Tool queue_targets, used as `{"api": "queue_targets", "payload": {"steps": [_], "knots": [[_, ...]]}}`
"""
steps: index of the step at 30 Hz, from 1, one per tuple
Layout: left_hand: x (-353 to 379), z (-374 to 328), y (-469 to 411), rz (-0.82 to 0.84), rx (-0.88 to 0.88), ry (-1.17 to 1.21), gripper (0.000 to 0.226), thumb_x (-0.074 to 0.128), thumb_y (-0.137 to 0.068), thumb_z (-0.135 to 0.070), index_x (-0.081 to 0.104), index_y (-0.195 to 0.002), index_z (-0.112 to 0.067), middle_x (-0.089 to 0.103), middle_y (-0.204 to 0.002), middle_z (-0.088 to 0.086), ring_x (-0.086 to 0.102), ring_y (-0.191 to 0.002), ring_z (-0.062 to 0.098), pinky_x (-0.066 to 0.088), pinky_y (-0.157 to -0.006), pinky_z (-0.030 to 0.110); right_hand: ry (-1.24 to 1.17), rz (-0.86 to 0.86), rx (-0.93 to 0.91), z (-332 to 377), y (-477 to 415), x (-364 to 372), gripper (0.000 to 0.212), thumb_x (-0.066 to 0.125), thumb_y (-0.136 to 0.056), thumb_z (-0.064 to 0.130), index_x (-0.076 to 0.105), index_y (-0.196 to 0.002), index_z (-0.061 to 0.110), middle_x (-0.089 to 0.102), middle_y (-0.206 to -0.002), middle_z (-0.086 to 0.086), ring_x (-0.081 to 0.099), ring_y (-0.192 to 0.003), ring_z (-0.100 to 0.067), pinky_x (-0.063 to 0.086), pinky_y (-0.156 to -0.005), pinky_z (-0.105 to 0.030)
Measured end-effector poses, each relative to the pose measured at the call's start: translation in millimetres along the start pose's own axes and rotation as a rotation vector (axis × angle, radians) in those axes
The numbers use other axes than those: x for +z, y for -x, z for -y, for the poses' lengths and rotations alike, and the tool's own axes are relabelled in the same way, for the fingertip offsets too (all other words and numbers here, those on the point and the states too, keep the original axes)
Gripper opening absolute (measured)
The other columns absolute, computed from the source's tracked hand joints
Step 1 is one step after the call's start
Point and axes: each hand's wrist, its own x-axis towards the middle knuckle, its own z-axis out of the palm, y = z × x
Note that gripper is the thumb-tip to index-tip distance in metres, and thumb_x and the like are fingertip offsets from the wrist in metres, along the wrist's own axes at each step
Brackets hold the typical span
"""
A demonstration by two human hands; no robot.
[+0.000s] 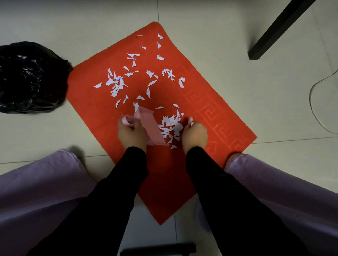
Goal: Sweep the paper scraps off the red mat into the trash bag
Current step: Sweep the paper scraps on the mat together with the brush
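Note:
A red mat [99, 97] lies diagonally on the tiled floor. Several white paper scraps [116, 83] are scattered over its middle and far half, with a denser pile [171, 126] between my hands. My left hand [130, 132] is closed on a pink cloth [151, 127] that drapes across the mat toward the pile. My right hand [195, 135] is fisted at the pile's right side, with a bit of pink showing at its top. A crumpled black trash bag [27, 77] sits on the floor, touching the mat's left corner.
My purple trouser legs [35, 191] flank the mat's near corner. A black furniture leg [279, 30] stands at the upper right, and a thin cable [318, 107] curves over the floor on the right. A dark object [159, 251] sits at the bottom edge.

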Motion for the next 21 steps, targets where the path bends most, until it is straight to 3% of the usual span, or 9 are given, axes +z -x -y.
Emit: {"api": "queue_targets", "payload": {"steps": [7,10,12,15,18,21], "knots": [[-4,0,0,-0.020,0.004,0.004,0.013,0.040,-0.098,-0.018,0.049,-0.090,-0.013,0.047,-0.068,-0.011,0.045,-0.059,-0.001,0.035,-0.044,-0.001,-0.080,-0.051,-0.004,4,-2,-4,0.037,0.036,-0.100,0.030,0.055,-0.081,0.005,0.057,-0.081,-0.015,0.053,-0.071,-0.029,0.030,-0.059,-0.026],[-4,-3,2,-0.008,-0.007,0.007,0.011,0.040,-0.098,-0.017,0.048,-0.092,-0.014,0.047,-0.069,-0.012,0.045,-0.060,-0.002,0.035,-0.043,-0.002,-0.037,-0.070,0.022,0,-3,-7,0.037,0.035,-0.100,0.025,0.060,-0.106,-0.001,0.065,-0.102,-0.019,0.062,-0.093,-0.035,0.034,-0.066,-0.027],[-5,-4,3,-0.009,0.000,0.010,0.009,0.042,-0.097,-0.014,0.048,-0.091,-0.014,0.047,-0.069,-0.012,0.045,-0.060,-0.001,0.036,-0.044,-0.001,-0.025,-0.038,0.026,0,0,-3,0.037,0.035,-0.100,0.024,0.059,-0.110,-0.002,0.065,-0.104,-0.018,0.063,-0.094,-0.035,0.035,-0.065,-0.028],[-8,-4,3,-0.019,0.018,0.012,0.012,0.041,-0.098,-0.016,0.051,-0.093,-0.012,0.047,-0.068,-0.010,0.045,-0.059,0.000,0.035,-0.045,0.000,-0.067,0.001,-0.008,3,3,7,0.040,0.035,-0.100,0.029,0.059,-0.089,-0.001,0.060,-0.082,-0.013,0.057,-0.072,-0.030,0.034,-0.057,-0.027],[-10,-4,0,-0.031,0.029,0.022,0.021,0.040,-0.098,-0.018,0.056,-0.101,-0.004,0.047,-0.068,-0.010,0.045,-0.060,-0.001,0.035,-0.045,-0.001,-0.099,-0.023,-0.031,4,4,0,0.047,0.036,-0.100,0.034,0.041,-0.059,0.010,0.049,-0.065,-0.007,0.043,-0.056,-0.025,0.028,-0.050,-0.028],[-12,-6,-2,-0.029,0.020,0.029,0.023,0.041,-0.098,-0.018,0.056,-0.105,-0.002,0.047,-0.069,-0.011,0.046,-0.060,0.000,0.035,-0.044,-0.001,-0.145,0.005,-0.083,1,-2,-19,0.042,0.041,-0.097,0.025,0.040,-0.058,0.009,0.044,-0.057,-0.006,0.039,-0.050,-0.020,0.027,-0.049,-0.027]]}}
